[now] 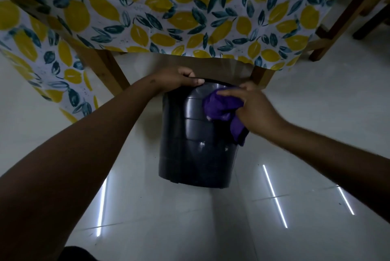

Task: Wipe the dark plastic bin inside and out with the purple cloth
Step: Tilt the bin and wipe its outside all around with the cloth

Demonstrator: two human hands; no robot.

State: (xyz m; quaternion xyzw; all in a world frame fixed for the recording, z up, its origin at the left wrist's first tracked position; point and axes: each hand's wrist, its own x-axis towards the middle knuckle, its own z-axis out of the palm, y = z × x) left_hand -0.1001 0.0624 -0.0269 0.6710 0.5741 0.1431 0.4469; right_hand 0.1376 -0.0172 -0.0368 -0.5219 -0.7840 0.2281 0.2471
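Observation:
The dark plastic bin (pixel 190 151) is in the middle of the view, over the pale tiled floor, with its outer wall turned toward me. My left hand (pixel 181 79) grips the bin's far rim at the top left. My right hand (pixel 255 108) presses the bunched purple cloth (pixel 221 108) against the upper right of the bin's outer wall. A corner of the cloth hangs down below my palm. The inside of the bin is hidden from here.
A table draped with a lemon-and-leaf patterned cloth (pixel 179 13) hangs just beyond the bin. Wooden table legs (pixel 109 70) stand to its left and right. Chair legs (pixel 337 24) are at the far right. The glossy floor (pixel 274 229) reflects strip lights.

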